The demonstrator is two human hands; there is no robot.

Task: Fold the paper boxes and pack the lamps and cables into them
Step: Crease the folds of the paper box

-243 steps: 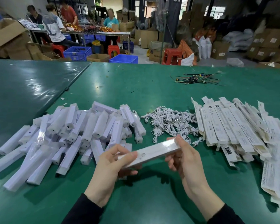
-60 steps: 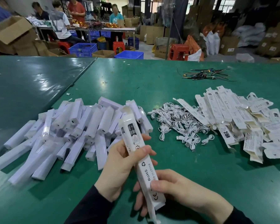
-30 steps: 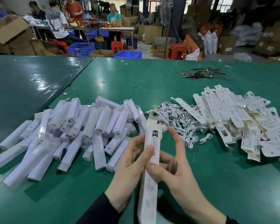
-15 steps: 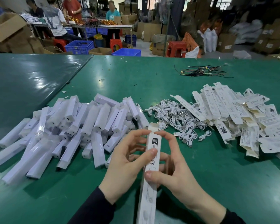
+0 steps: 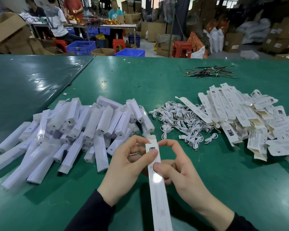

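Observation:
I hold a long white paper box point(image 5: 158, 190) lengthwise, its far end pointing away from me and its near end running off the bottom edge. My left hand point(image 5: 123, 167) grips its left side with the thumb on top. My right hand point(image 5: 182, 170) grips the right side, the forefinger curled to the small flap at the far end. A heap of white lamps point(image 5: 70, 130) lies to the left. Coiled white cables point(image 5: 180, 120) sit in the middle. Flat unfolded boxes point(image 5: 240, 114) are piled at the right.
The green table point(image 5: 140, 80) adjoins a darker green table point(image 5: 23, 84) at the left. A bundle of dark wires point(image 5: 205, 73) lies far back on the right. Beyond the table are people at a bench, blue crates, red stools and cardboard cartons.
The box has stayed upright between my hands. My fingers have closed in on its far end, and the end flap sits lower than half a second ago.

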